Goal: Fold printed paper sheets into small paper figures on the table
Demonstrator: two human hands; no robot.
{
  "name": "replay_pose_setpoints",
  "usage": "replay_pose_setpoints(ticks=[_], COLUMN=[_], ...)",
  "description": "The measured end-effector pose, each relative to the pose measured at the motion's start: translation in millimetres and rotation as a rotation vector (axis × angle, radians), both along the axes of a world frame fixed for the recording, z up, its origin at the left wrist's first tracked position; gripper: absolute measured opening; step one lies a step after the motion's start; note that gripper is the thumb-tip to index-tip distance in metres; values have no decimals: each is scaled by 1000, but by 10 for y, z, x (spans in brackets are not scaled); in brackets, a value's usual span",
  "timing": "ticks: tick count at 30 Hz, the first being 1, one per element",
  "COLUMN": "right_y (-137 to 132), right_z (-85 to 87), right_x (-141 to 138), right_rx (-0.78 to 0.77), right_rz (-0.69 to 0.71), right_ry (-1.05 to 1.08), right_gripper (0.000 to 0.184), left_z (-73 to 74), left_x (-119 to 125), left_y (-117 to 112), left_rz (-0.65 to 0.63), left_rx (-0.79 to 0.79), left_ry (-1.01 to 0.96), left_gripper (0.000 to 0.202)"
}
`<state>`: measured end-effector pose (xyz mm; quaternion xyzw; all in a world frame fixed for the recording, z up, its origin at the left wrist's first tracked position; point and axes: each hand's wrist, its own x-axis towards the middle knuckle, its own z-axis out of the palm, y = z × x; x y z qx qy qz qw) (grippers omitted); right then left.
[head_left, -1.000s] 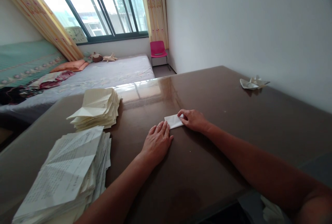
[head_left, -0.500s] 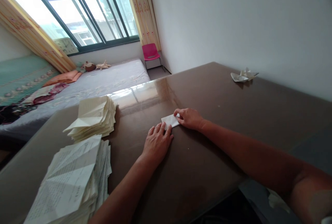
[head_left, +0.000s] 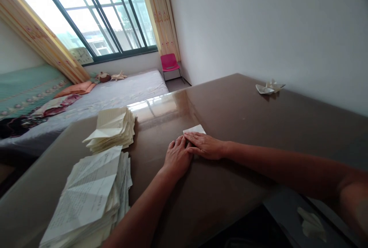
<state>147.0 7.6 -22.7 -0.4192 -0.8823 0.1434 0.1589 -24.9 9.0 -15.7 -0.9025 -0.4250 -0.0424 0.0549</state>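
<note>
A small folded sheet of white paper point(head_left: 196, 128) lies flat on the brown table, its near part covered by my hands. My right hand point(head_left: 205, 145) rests across its near edge, palm down with the fingers stretched out to the left. Close against it, my left hand point(head_left: 177, 156) lies flat at the paper's near left corner, fingers extended and fingertips meeting those of the right. Neither hand is closed round anything.
Two stacks of creased paper sit on the left: a yellowish stack point(head_left: 112, 128) behind and a written-on white stack point(head_left: 86, 190) nearer. Folded paper boats point(head_left: 268, 87) stand by the wall on the table point(head_left: 230, 106). Crumpled paper point(head_left: 312, 225) lies below at the lower right.
My right hand has let go of the paper's right end and slid left, flattening over its near edge beside my left hand. The view has shifted slightly.
</note>
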Motion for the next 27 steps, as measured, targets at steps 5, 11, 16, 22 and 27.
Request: replay_pose_setpoints(ticks=[5,11,16,22,27], right_y=[-24,-48,-84,-99,-5], right_z=[-70,-69,-61,15,206], right_x=[218,308,456,661,372], right_rx=[-16,2,26,44,88], right_rz=[22,-22,-67,-131,-212], right_ry=[-103,-197,-245,-278,-290], right_gripper=[84,88,87,78,61], left_z=[22,15,29,31,-20], left_x=[-3,-6,-15,6,-26], left_y=[-10,-19,-22,1,22], left_rz=[2,15,19,17,8], left_rx=[-3,20,20,26,71], left_ry=[26,31,40,37,-24], left_gripper=[42,44,43,40,38])
